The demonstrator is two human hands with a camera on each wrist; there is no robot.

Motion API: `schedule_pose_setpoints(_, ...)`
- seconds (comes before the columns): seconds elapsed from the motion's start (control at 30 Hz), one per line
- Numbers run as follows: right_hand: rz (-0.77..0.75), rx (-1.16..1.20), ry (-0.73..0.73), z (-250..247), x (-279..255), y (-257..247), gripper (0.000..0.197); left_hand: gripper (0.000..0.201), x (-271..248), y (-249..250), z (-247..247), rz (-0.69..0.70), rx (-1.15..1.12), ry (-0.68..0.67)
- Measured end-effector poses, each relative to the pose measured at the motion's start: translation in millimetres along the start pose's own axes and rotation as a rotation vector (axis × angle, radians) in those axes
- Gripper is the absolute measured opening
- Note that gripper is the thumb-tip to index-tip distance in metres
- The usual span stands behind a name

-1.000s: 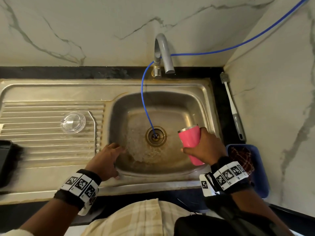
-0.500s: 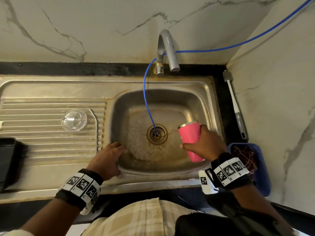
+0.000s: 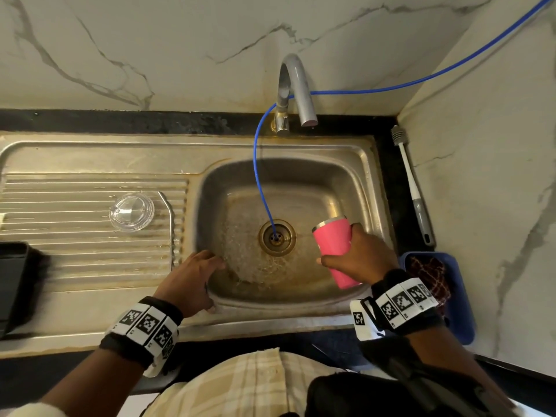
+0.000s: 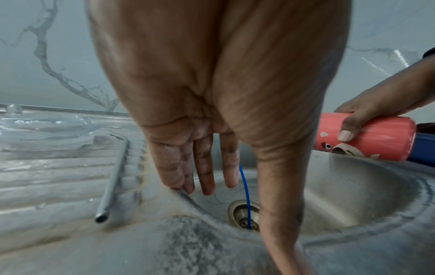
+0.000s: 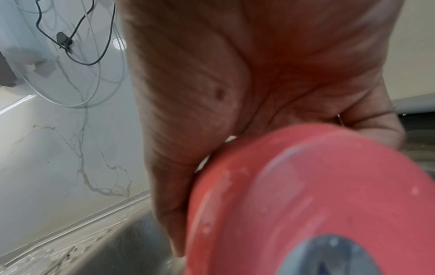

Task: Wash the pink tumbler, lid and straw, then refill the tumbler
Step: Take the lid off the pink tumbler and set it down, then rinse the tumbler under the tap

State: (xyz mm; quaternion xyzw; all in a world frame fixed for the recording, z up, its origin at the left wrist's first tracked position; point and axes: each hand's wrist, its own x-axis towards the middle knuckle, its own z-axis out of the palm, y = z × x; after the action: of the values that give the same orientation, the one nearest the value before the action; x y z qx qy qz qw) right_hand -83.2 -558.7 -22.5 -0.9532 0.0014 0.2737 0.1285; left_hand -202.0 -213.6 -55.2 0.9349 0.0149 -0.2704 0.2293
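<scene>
over the steel sink basin point(image 3: 355, 182) the right hand point(image 3: 365, 255) wraps mid-body round the tilted pink steel tumbler point(image 3: 334, 236), likely rigid, light, wet-slick; left hand point(image 3: 188, 281) rests flat-fingered on the rim.

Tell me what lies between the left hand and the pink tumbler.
In the head view, the sink basin floor lies between the left hand and the pink tumbler, with the drain and the blue hose running into it.

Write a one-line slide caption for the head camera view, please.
Right hand tilts the pink tumbler over the sink; lid waits on the drainboard.
</scene>
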Motion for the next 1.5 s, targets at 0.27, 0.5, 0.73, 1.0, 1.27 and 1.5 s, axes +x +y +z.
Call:
schedule_pose_setpoints(0.27,0.042,-0.003,-0.023,-5.0,7.5,-1.2,0.095,0.083,-0.4,1.6,-1.4,0.004,0.021,0.000)
schedule_pose_setpoints(0.5,0.066,-0.054,-0.095,-16.7,19.8,-5.5,0.097,0.083,0.1,4.6,-2.6,0.010,0.042,-0.002)
schedule_pose_setpoints(0.73,0.045,-0.036,-0.114,-26.0,32.0,-17.2,0.094,0.069,-2.7,5.2,-2.5,0.061,0.026,0.012)
schedule_pose_setpoints(1.0,-0.104,0.382,0.184,-14.7,31.3,-15.5,0.088,0.048,79.5,47.6,-80.3,0.195,-0.242,0.379)
schedule_pose_setpoints(1.27,-0.090,0.554,0.283,-8.8,25.0,-20.4,0.090,0.052,196.9,119.0,-173.3,0.151,-0.305,0.602)
schedule_pose_setpoints(1.5,-0.102,0.610,0.295,-15.3,33.5,-24.7,0.089,0.025,229.8,128.2,-159.3,0.115,-0.189,0.596)
